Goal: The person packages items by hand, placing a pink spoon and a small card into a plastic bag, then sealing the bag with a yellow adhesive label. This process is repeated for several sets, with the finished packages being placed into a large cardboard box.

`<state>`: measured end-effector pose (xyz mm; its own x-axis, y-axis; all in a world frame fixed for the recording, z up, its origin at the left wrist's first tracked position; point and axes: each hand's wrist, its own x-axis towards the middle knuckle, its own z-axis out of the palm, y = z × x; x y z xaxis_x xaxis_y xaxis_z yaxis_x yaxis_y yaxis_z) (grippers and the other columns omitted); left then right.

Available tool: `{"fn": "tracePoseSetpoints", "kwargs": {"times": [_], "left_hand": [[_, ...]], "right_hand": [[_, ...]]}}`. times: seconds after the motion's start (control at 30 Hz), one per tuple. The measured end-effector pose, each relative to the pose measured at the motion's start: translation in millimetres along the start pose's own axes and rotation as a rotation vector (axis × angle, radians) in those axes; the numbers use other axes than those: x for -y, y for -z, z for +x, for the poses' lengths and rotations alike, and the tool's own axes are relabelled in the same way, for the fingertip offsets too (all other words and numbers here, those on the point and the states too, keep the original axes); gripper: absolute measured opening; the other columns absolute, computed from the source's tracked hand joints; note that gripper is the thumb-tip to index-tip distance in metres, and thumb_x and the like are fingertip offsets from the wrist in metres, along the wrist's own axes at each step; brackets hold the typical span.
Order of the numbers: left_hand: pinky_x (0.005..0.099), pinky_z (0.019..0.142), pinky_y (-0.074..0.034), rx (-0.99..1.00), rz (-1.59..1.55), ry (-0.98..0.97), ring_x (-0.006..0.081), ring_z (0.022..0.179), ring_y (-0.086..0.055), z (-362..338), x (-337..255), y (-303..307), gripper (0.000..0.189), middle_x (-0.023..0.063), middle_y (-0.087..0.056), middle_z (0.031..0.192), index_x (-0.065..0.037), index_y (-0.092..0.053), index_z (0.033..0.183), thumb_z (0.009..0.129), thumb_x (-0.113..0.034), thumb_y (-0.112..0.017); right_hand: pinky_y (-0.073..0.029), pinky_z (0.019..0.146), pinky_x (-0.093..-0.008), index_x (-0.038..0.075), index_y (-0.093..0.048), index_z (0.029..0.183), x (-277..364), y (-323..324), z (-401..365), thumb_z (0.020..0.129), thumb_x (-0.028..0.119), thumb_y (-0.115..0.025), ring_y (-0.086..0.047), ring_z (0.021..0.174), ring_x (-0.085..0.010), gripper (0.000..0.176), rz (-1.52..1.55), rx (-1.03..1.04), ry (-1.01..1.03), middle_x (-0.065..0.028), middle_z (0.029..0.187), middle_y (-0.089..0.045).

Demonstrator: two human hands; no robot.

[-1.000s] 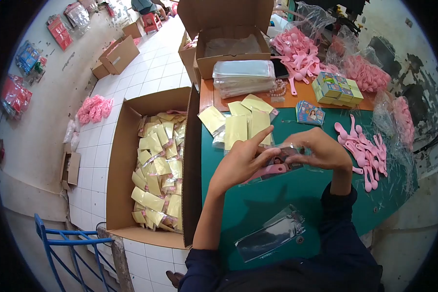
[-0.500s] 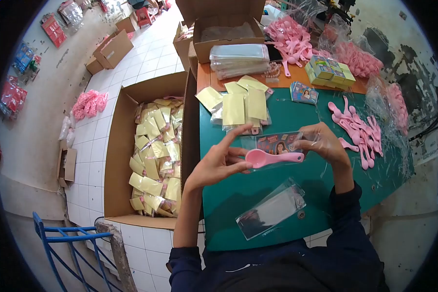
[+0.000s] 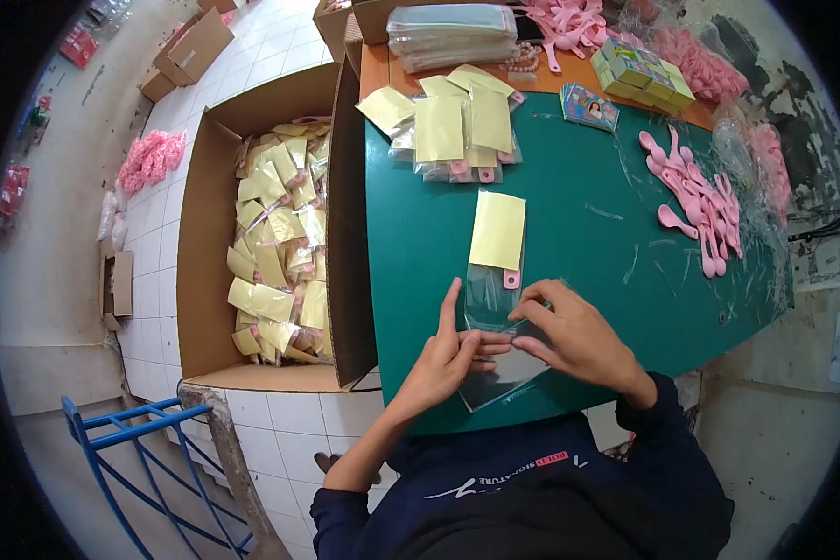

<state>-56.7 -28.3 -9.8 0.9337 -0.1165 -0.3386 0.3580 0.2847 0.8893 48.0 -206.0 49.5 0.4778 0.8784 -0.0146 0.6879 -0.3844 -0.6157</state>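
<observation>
A clear plastic bag point(image 3: 491, 297) lies on the green tabletop, holding a yellow card point(image 3: 497, 231). The end of a pink spoon's handle point(image 3: 511, 278) shows below the card; the rest is hidden. At the bag's near end, my left hand point(image 3: 450, 364) has its index finger stretched out and its other fingers reaching flat towards my right. My right hand point(image 3: 579, 341) has its fingers and thumb curled in at that same end, apparently gripping the plastic, though the contact is partly hidden. Flat empty clear bags point(image 3: 504, 381) lie beneath both hands.
Filled bags with yellow cards point(image 3: 439, 131) are piled at the back left of the table. Pink spoons point(image 3: 695, 201) lie right, near printed cards point(image 3: 588, 106) and card stacks point(image 3: 639, 70). A large carton point(image 3: 345, 233) of filled bags stands left, beyond a blue metal frame point(image 3: 149, 448).
The bag with the spoon and printed card has gone from mid-air to the table, turned yellow side up. Both hands have come down nearer my body to its near end. The view has tilted downwards.
</observation>
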Motion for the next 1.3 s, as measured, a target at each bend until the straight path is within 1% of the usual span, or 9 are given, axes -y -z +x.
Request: {"fn": "tracePoseSetpoints", "kwargs": {"times": [0.03, 0.13, 0.23, 0.33, 0.53, 0.83, 1.03, 1.13, 1.3], "left_hand": [[0.0328, 0.076, -0.055, -0.043, 0.100, 0.029, 0.0241, 0.092, -0.066, -3.4, -3.2, -0.2, 0.054, 0.0199, -0.064, 0.102, -0.007, -0.002, 0.143, 0.098, -0.008, -0.033], [0.0301, 0.068, -0.054, -0.180, 0.467, 0.035, 0.0213, 0.081, -0.067, -15.6, -21.2, 1.4, 0.045, 0.0162, -0.065, 0.091, -0.004, -0.019, 0.139, 0.096, -0.004, -0.035], [0.0269, 0.065, -0.053, -0.328, 0.575, -0.055, 0.0148, 0.076, -0.065, -22.0, -15.9, 9.3, 0.041, 0.0119, -0.065, 0.085, -0.004, -0.024, 0.137, 0.097, -0.006, -0.036], [0.0267, 0.065, -0.052, -0.384, 0.507, -0.052, 0.0148, 0.077, -0.063, -25.8, -16.6, 11.3, 0.041, 0.0108, -0.064, 0.087, -0.004, -0.026, 0.136, 0.097, -0.005, -0.037], [0.0280, 0.073, -0.053, -0.477, 0.520, -0.207, 0.0176, 0.092, -0.061, -20.7, -15.1, 22.5, 0.039, 0.0140, -0.059, 0.103, -0.004, -0.031, 0.134, 0.096, -0.004, -0.037], [0.0296, 0.074, -0.053, -0.386, 0.536, -0.193, 0.0186, 0.087, -0.063, -11.6, -19.0, 34.7, 0.038, 0.0137, -0.062, 0.098, -0.005, -0.031, 0.135, 0.097, -0.006, -0.036], [0.0281, 0.072, -0.053, -0.064, 0.120, 0.088, 0.0141, 0.078, -0.063, 17.8, -26.6, 27.3, 0.049, 0.0090, -0.063, 0.085, -0.007, -0.024, 0.141, 0.096, -0.009, -0.044], [0.0312, 0.071, -0.055, -0.032, -0.138, 0.011, 0.0132, 0.076, -0.063, 34.6, -5.7, 22.4, 0.057, 0.0123, -0.064, 0.081, -0.006, -0.018, 0.142, 0.093, -0.008, -0.049], [0.0313, 0.076, -0.055, -0.054, -0.002, 0.014, 0.0158, 0.081, -0.063, 40.1, -6.7, 10.8, 0.066, 0.0111, -0.062, 0.085, -0.012, -0.009, 0.144, 0.092, 0.000, -0.047]], "right_hand": [[-0.044, 0.080, -0.0397, 0.003, -0.054, 0.098, -0.1, -6.9, 1.6, 0.079, 0.015, -0.065, -0.052, 0.095, -0.0317, 0.026, -0.004, -0.023, -0.021, -0.0129, 0.100, -0.050], [-0.043, 0.078, -0.0402, 0.003, -0.054, 0.093, -0.6, -19.4, 10.3, 0.078, 0.014, -0.065, -0.052, 0.092, -0.0314, 0.022, 0.002, -0.094, -0.022, -0.0126, 0.094, -0.050], [-0.043, 0.077, -0.0397, 0.004, -0.053, 0.091, -4.5, -40.5, 22.6, 0.077, 0.013, -0.066, -0.051, 0.091, -0.0308, 0.021, 0.022, -0.110, 0.040, -0.0126, 0.092, -0.049], [-0.041, 0.078, -0.0387, 0.004, -0.053, 0.091, -0.3, -52.4, 36.4, 0.077, 0.014, -0.066, -0.051, 0.091, -0.0300, 0.021, -0.008, -0.118, 0.004, -0.0124, 0.091, -0.050], [-0.038, 0.079, -0.0390, 0.006, -0.053, 0.087, 2.8, -71.1, 55.5, 0.077, 0.016, -0.067, -0.051, 0.087, -0.0274, 0.019, -0.051, -0.167, -0.031, -0.0090, 0.087, -0.049], [-0.036, 0.081, -0.0415, 0.005, -0.053, 0.081, 1.1, -67.4, 57.1, 0.076, 0.012, -0.063, -0.051, 0.085, -0.0276, 0.013, 0.036, -0.072, -0.047, -0.0100, 0.082, -0.049], [-0.038, 0.077, -0.0398, 0.003, -0.053, 0.082, 7.8, -43.9, 40.9, 0.074, 0.009, -0.062, -0.051, 0.081, -0.0281, 0.013, -0.015, -0.115, 0.097, -0.0106, 0.081, -0.048], [-0.038, 0.077, -0.0393, 0.004, -0.053, 0.083, 6.9, -36.9, 29.8, 0.073, 0.010, -0.063, -0.051, 0.082, -0.0267, 0.016, -0.052, -0.110, 0.103, -0.0099, 0.081, -0.047], [-0.035, 0.078, -0.0381, 0.007, -0.051, 0.083, -11.7, -29.2, 16.7, 0.071, 0.012, -0.064, -0.050, 0.083, -0.0245, 0.018, -0.014, -0.091, 0.147, -0.0077, 0.083, -0.046]]}}
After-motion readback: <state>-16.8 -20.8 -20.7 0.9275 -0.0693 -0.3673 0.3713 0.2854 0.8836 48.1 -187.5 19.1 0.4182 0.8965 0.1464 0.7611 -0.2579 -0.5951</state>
